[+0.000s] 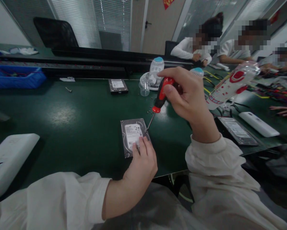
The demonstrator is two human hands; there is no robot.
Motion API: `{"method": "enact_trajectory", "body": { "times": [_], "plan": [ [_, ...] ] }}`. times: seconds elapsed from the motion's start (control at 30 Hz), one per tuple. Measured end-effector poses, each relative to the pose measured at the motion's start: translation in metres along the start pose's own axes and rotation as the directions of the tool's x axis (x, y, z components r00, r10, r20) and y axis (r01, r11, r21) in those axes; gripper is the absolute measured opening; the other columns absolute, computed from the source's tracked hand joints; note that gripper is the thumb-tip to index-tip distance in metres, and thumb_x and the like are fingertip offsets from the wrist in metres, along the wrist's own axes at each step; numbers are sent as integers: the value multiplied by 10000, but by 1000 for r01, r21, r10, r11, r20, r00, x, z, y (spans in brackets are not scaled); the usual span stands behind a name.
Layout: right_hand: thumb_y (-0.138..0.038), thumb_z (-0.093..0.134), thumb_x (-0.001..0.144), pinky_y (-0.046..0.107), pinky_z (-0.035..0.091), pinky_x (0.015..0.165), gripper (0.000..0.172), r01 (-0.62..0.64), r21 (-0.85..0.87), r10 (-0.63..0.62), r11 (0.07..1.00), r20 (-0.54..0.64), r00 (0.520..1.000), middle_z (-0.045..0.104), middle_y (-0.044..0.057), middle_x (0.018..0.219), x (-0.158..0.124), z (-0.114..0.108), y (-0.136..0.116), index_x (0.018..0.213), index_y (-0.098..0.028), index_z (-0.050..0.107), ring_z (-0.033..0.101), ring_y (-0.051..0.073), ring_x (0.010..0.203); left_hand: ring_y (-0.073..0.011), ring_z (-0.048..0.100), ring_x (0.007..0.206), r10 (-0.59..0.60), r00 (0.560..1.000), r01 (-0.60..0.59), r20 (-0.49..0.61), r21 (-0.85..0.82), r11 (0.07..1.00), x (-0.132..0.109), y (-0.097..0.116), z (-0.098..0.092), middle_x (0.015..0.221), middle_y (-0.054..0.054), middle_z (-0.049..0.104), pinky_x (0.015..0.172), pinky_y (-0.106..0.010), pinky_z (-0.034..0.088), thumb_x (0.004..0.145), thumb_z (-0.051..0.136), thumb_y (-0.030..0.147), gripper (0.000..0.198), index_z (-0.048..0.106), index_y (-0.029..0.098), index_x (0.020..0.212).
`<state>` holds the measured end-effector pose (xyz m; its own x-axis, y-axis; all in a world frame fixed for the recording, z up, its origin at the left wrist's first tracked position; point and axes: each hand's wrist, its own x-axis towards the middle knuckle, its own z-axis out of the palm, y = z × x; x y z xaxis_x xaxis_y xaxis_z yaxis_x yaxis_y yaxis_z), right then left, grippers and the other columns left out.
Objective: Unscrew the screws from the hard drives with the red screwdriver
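Just below frame centre, a hard drive (133,134) lies under the left hand (143,159), thumb hidden, whether it pinches unclear; the right hand (188,95) grips a screwdriver (160,95), tip at the drive's right edge. Tilted so, it could slip and jab the other hand

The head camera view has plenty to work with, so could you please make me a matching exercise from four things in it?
Column one:
1. Screwdriver
2. Left hand
3. Bin
4. Plastic cup

Column two:
A. Blue, at the left edge of the picture
B. Resting on a hard drive
C. See-through and upright
D. Red and black, held in the right hand

Right pairs: 1-D, 2-B, 3-A, 4-C.
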<state>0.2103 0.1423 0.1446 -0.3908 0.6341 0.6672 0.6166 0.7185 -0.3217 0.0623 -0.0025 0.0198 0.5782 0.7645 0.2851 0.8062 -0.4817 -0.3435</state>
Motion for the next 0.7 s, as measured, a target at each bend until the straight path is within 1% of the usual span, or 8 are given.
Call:
{"method": "enact_trajectory", "body": {
  "times": [0.1, 0.17, 0.27, 0.33, 0.43, 0.57, 0.63, 0.7],
  "plan": [
    [-526, 433, 1009, 464, 538, 1064, 384, 10, 22, -11, 1000, 16, 1000, 694, 26, 1314, -2, 0, -2, 1292, -357, 629, 636, 256, 1260, -428, 650, 1255, 11, 1000, -10, -11, 24, 1000, 0, -1, -1, 1352, -333, 639, 930, -518, 621, 954, 451, 72, 452, 625, -34, 1358],
    [-496, 418, 1017, 457, 546, 1061, 383, 15, 44, -15, 999, -6, 1000, 670, 16, 1370, -4, 2, 0, 1328, -373, 604, 612, 253, 1310, -421, 646, 1264, 6, 1000, -6, -3, 16, 1000, -1, -1, -1, 1361, -326, 637, 939, -514, 619, 951, 457, 69, 456, 624, -23, 1365],
    [-518, 480, 987, 459, 568, 1025, 391, 8, 39, -5, 999, -78, 997, 676, 41, 1344, -6, 9, 4, 1316, -351, 607, 630, 269, 1272, -424, 641, 1270, 12, 1000, -12, 2, 22, 1000, 0, -1, 1, 1368, -339, 625, 940, -522, 616, 952, 450, 65, 458, 616, -32, 1369],
    [-545, 522, 964, 472, 563, 1031, 384, -4, 0, 4, 1000, -128, 992, 688, 59, 1284, -6, 13, 6, 1256, -322, 632, 648, 274, 1213, -429, 645, 1263, 11, 1000, -11, 0, 24, 1000, 0, 0, 3, 1363, -347, 623, 929, -534, 618, 958, 440, 64, 454, 616, -35, 1364],
    [-552, 474, 987, 497, 534, 1068, 374, -12, -55, 4, 998, -144, 990, 685, 64, 1228, -8, 18, 7, 1220, -303, 629, 646, 267, 1182, -427, 646, 1263, -2, 1000, 2, 4, -2, 1000, 1, 0, 4, 1365, -346, 623, 923, -535, 620, 958, 448, 60, 444, 623, -23, 1357],
    [-498, 336, 1041, 505, 512, 1099, 410, 62, -19, -64, 998, -132, 989, 666, 68, 1281, -9, 19, 8, 1327, -318, 569, 627, 263, 1230, -424, 637, 1275, 7, 999, -8, 36, 11, 1000, 1, -1, 2, 1374, -340, 620, 948, -531, 609, 934, 476, 31, 434, 638, -16, 1334],
    [-499, 359, 1037, 499, 519, 1093, 421, 110, 12, -106, 994, -165, 981, 658, 76, 1313, -10, 20, 8, 1366, -314, 545, 634, 266, 1224, -430, 626, 1287, 9, 999, -9, 45, 5, 1000, 0, -2, 2, 1380, -351, 609, 954, -534, 604, 932, 476, 23, 429, 639, -23, 1327],
    [-525, 437, 1014, 493, 531, 1076, 434, 128, 11, -123, 992, -200, 972, 649, 84, 1329, -10, 22, 8, 1369, -298, 539, 641, 274, 1217, -430, 610, 1307, -1, 999, 3, 51, -34, 999, -1, -3, 2, 1389, -360, 597, 960, -526, 601, 937, 479, 25, 431, 633, -23, 1337]
  ]
}}
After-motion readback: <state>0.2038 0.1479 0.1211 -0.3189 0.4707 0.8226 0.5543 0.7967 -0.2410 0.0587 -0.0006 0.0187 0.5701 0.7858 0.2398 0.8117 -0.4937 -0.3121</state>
